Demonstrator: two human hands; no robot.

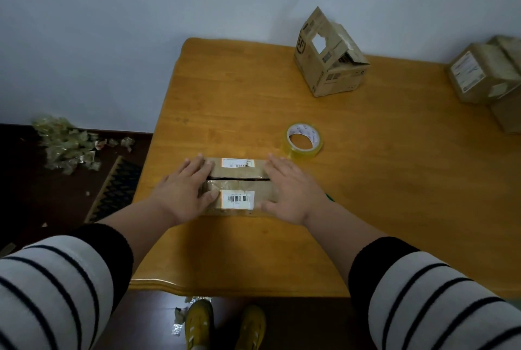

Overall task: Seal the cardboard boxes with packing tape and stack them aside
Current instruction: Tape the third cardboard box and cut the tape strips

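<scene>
— Orange-brown wooden table [366,194] first: where's the box?
— Small flat brown cardboard box [238,184] lies near its front edge, flaps nearly closed.
— Fingers?
— Left hand [184,187] and right hand [290,190] press the flaps, fingers straight, close together; clear tape roll [303,141] sits just beyond.

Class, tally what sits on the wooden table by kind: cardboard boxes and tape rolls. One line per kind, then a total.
Cardboard boxes: 4 (under the hands, open-flapped, two stacked at the right edge)
Tape rolls: 1
Total: 5
</scene>
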